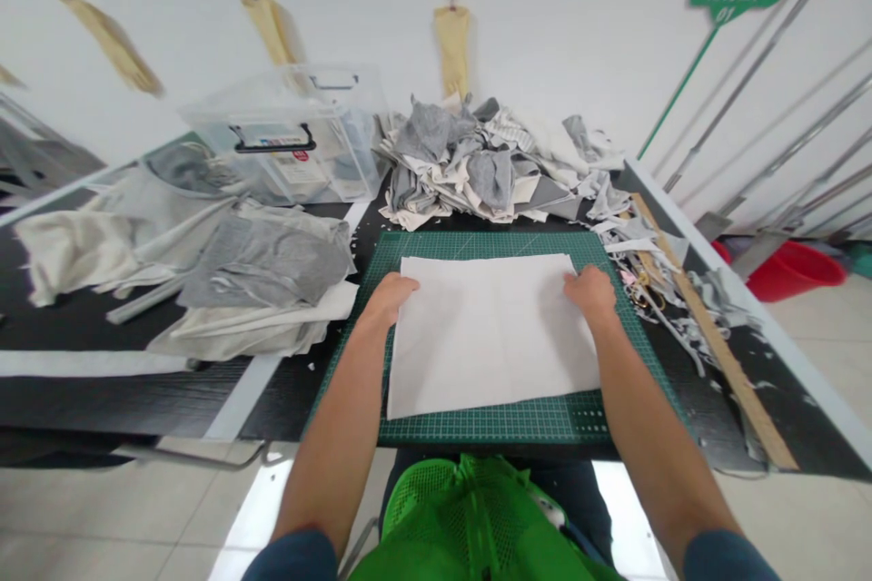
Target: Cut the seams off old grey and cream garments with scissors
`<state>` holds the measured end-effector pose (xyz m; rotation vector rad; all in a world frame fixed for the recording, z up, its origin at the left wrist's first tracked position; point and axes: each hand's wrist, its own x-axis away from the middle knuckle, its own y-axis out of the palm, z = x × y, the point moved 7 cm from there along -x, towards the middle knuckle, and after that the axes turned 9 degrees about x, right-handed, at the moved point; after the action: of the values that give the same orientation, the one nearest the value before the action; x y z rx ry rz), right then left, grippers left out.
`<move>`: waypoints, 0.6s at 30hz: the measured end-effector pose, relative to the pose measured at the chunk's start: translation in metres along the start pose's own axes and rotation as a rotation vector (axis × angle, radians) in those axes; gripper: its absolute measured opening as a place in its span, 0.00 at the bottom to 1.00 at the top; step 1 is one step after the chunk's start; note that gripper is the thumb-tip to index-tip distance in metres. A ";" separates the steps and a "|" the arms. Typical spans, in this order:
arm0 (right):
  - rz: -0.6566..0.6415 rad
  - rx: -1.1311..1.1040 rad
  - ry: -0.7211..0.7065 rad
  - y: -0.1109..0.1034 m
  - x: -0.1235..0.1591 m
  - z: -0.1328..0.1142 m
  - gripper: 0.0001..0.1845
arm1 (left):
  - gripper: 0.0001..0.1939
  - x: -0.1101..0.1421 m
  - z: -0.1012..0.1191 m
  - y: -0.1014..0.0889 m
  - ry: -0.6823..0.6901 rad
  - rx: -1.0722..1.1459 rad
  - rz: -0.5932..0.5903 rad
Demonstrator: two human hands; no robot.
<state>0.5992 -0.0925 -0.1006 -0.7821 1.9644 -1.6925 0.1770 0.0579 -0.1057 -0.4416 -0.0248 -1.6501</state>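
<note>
A white rectangular cloth (494,336) lies spread over the green cutting mat (442,245), with faint crease lines across it. My left hand (395,296) pinches its left edge close to the far corner, thumb over the top. At the far right corner, my right hand (591,292) grips the opposite edge, fingers closed on it. Between the two hands the cloth looks flat. Its underside is hidden, so I cannot tell whether it has more than one layer.
Grey and white fabric pieces (272,263) are stacked on the left. A clear plastic box (292,172) and a heap of folded scraps (477,163) stand at the back. On the right lie a long wooden ruler (722,345), cloth trimmings (726,300) and scissors (637,280).
</note>
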 end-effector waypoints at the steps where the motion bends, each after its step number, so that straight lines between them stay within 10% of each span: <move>1: -0.018 -0.004 -0.011 0.003 -0.004 -0.001 0.29 | 0.11 -0.001 -0.003 0.000 -0.016 0.015 -0.031; 18: 0.055 -0.207 -0.164 -0.008 0.016 -0.039 0.22 | 0.14 -0.014 0.021 -0.011 0.162 -0.162 -0.079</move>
<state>0.5634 -0.0747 -0.0859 -0.9005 2.0464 -1.3630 0.1728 0.0786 -0.0879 -0.4328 0.2161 -1.7684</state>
